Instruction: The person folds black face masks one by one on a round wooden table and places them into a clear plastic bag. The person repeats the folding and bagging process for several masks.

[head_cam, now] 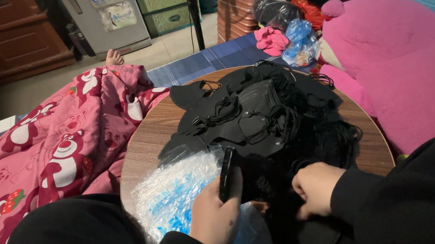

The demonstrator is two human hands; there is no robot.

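Nearest, the left hand (217,214) in a black sleeve has its fingers closed around a slim black stick-shaped tool (227,174), which points up toward the far side. This hand rests over a crinkly clear plastic bag with blue bits inside (174,198) on the near left part of the round brown wooden desk (144,147). Just to the right, the right hand (315,188) has its fingers curled down, pinching the near edge of a big pile of black cloth face masks with thin loops (264,114). The pile fills the middle of the desk. On the left lies a pink blanket with bear pictures (50,151). On the right sits a big pink plush toy (417,69). Far back stands a small grey fridge (106,13).
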